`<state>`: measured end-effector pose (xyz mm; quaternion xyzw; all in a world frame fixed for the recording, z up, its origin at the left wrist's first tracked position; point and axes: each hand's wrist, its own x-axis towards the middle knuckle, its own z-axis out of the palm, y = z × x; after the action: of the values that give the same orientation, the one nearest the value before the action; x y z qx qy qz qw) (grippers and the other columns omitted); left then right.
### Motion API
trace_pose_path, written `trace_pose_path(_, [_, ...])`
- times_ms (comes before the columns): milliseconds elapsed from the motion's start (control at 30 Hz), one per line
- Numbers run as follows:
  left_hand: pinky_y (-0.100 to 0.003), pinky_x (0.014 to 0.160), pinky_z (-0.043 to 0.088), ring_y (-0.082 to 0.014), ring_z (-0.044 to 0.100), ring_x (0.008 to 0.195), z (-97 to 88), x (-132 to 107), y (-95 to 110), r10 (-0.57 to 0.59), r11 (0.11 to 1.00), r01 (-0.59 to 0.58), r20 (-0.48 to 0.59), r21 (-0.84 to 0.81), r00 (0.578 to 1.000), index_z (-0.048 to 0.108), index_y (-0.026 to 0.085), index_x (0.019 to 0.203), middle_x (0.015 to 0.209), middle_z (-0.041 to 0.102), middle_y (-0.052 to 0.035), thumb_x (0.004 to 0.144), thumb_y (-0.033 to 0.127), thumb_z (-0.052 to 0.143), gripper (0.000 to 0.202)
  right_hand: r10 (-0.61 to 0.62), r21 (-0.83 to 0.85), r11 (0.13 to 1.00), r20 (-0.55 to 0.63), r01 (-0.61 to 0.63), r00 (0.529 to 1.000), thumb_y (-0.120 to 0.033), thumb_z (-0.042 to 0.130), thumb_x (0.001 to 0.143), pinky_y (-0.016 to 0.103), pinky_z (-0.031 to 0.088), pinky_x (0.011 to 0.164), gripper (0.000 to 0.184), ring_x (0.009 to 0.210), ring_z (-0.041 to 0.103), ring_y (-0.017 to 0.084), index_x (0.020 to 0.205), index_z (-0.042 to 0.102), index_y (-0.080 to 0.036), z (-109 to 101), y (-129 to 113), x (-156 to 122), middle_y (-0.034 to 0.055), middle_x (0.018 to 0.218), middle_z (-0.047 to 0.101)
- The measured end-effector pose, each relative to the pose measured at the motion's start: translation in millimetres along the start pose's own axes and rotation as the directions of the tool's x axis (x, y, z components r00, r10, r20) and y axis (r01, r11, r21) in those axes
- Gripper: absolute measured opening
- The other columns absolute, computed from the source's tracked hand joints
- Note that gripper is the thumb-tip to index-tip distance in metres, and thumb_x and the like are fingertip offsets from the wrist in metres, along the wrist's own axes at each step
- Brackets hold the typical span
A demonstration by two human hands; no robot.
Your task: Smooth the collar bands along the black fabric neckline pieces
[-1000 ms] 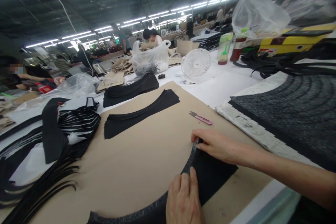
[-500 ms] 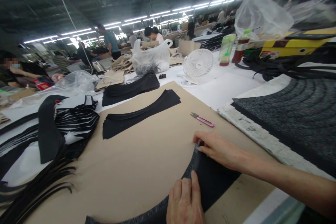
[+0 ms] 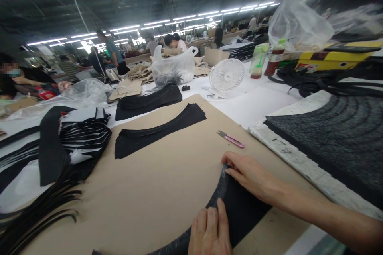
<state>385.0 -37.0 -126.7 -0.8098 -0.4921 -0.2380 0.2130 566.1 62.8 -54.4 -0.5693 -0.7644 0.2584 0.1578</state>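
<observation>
A curved black fabric piece (image 3: 247,209) lies on the tan board (image 3: 143,191), with a speckled grey strip (image 3: 218,194) along its inward-curving edge. My right hand (image 3: 249,175) pinches the upper corner of that edge between thumb and fingers. Lower down, my left hand (image 3: 209,229) rests on the piece, fingers stretched out and the index fingertip beside the strip. Pink-handled thread snips (image 3: 231,139) lie on the board just beyond my right hand. Farther off on the board is a small pile of curved black pieces (image 3: 161,132).
Overlapping speckled grey pieces (image 3: 335,135) lie at right. Black strips (image 3: 44,219) and a striped black-and-white bundle (image 3: 86,139) occupy the left. A white fan (image 3: 227,75), bottles (image 3: 275,57), a plastic bag (image 3: 175,65) and a yellow box (image 3: 335,57) stand behind. People work in the background.
My hands keep nearly the same place on the black fabric piece, the right still pinching its corner. The view has shifted slightly.
</observation>
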Motion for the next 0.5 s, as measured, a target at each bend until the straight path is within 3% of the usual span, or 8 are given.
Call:
trace_pose_path(200, [-0.028,0.062,0.043,-0.0169,0.053,0.074,-0.2,0.7,0.5,-0.006,1.000,0.006,-0.011,0.015,1.000,0.062,0.014,0.113,0.082,0.055,-0.0060,0.084,0.006,0.046,0.033,0.035,0.037,0.999,-0.008,-0.035,0.999,-0.017,0.048,0.087,0.028,0.038,0.066,0.008,0.070,0.055,0.016,0.083,0.053,-0.020,-2.9,0.9,-1.9,0.0009,0.077,0.061])
trace_pose_path(500, [-0.027,0.061,0.042,-0.0161,0.053,0.073,-0.2,1.0,0.0,-0.010,0.999,0.010,-0.026,0.031,1.000,0.061,0.014,0.113,0.082,0.055,-0.0053,0.083,0.005,0.046,0.034,0.059,-0.001,0.998,0.005,-0.059,0.998,-0.008,0.046,0.083,0.027,0.037,0.066,0.013,0.072,0.056,0.016,0.082,0.052,-0.019,0.4,0.6,4.0,0.0018,0.077,0.061])
